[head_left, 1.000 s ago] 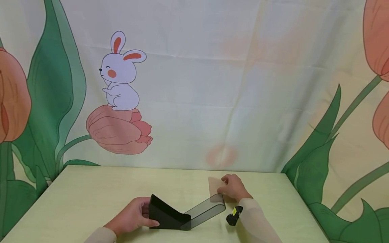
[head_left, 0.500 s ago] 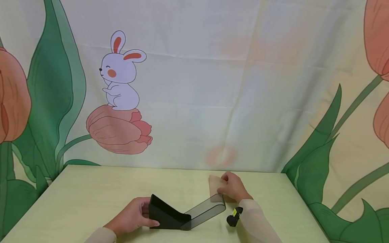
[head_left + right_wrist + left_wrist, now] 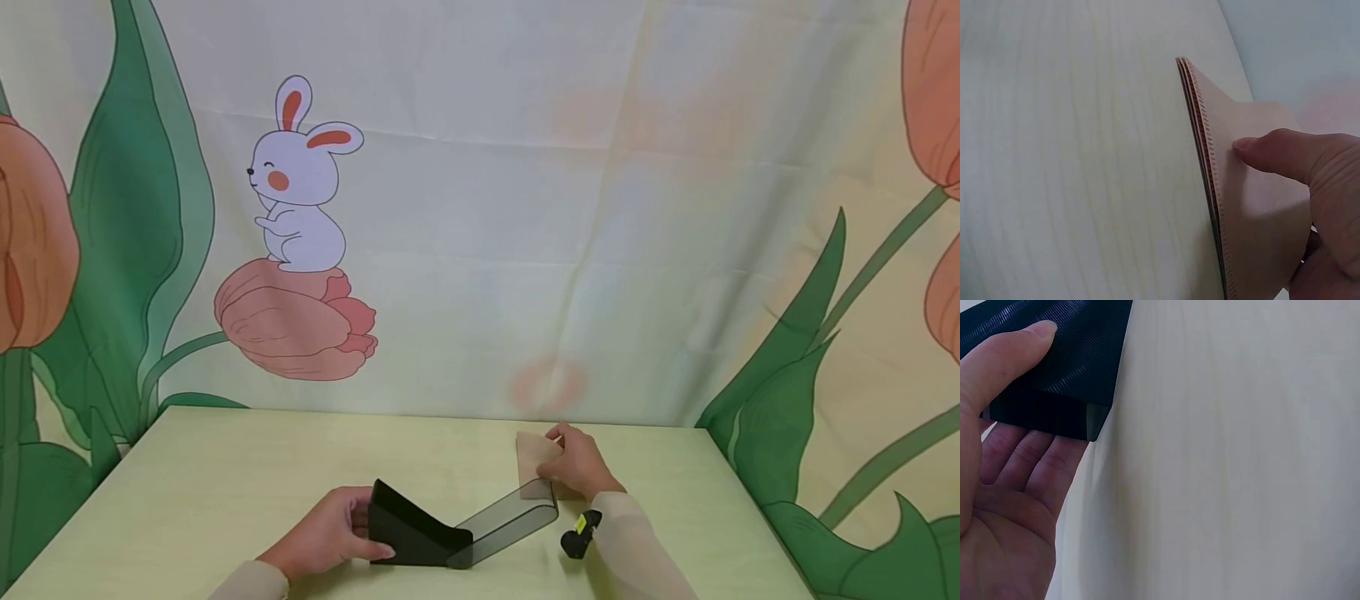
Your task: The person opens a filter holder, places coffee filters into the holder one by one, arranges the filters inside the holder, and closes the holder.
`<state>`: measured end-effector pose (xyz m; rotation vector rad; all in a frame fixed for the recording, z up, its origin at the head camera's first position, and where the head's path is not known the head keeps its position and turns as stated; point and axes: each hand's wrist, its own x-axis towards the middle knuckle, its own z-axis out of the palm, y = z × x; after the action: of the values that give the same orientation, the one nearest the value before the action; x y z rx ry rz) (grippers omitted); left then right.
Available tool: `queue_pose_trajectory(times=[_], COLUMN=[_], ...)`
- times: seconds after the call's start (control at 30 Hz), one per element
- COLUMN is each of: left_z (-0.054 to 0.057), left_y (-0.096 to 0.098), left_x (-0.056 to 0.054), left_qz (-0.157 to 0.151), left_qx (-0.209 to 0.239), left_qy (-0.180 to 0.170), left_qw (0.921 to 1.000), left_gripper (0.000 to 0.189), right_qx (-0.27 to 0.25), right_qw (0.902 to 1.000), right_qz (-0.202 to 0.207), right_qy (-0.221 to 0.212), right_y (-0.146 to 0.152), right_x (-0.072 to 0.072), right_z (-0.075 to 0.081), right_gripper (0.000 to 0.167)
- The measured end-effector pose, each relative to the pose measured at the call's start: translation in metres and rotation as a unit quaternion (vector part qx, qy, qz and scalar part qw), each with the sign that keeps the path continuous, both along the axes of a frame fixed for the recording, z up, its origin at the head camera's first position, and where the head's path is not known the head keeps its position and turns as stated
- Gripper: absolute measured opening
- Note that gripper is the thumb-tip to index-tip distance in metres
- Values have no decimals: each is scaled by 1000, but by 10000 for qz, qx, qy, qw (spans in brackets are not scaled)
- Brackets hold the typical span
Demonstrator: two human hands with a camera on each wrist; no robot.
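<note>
Black and boxy, a case (image 3: 416, 537) is at the near part of the pale yellow counter (image 3: 225, 467). The left hand (image 3: 326, 533) grips its left end. In the left wrist view, the thumb lies on one side, which has tiny lines all over it, and the other fingers are tucked against the other side. I cannot tell if the case touches the counter.

A see-through lid (image 3: 510, 523) joins the case at its right end. It is swung wide and slants up to the right.

The right hand (image 3: 583, 467) pinches a pink-tan stack (image 3: 529, 454) behind the tip of the lid. Part of the stack shows through the lid. In the right wrist view, the thumb presses on the flat front, and the other fingers are mostly hidden. The stack has thin layers with a zigzag edge.

A small black thing with a yellow patch (image 3: 581, 533) is beside the right sleeve (image 3: 637, 546).

Behind the counter hangs a cloth (image 3: 480, 250) with a white rabbit (image 3: 303, 237) sitting on a pink tulip (image 3: 288, 325). Big green leaves (image 3: 138, 192) are on it too.
</note>
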<state>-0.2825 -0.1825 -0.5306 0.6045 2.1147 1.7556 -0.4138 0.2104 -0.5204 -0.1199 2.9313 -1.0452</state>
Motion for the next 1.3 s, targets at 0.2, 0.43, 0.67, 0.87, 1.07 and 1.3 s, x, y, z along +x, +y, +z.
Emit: queue_pose_trajectory(times=[0.2, 0.43, 0.67, 0.87, 1.07, 1.3], left_z=[-1, 0, -1, -1, -1, -1], left_y=[1, 1, 1, 1, 1, 1], left_x=[0, -1, -2, -2, -1, -2], left_qz=[-2, 16, 24, 8, -14, -40], left_qx=[-14, -40, -80, -33, -6, -14], left_qy=[-7, 29, 44, 48, 49, 106], left_qw=[10000, 10000, 10000, 10000, 10000, 9999], left_gripper=[49, 49, 49, 49, 48, 49], right_qx=[-210, -386, -976, -967, -608, -345], right_qw=[9997, 9986, 9890, 9855, 9834, 9792], right_qz=[-46, 242, 967, 1329, 1703, 1979], right_qy=[-84, -280, -545, -426, -124, 284], right_y=[6, 19, 27, 22, 14, -1], right_x=[2, 2, 6, 20, 33, 48], right_z=[6, 26, 46, 73, 98, 125], right_gripper=[28, 12, 21, 22, 12, 9])
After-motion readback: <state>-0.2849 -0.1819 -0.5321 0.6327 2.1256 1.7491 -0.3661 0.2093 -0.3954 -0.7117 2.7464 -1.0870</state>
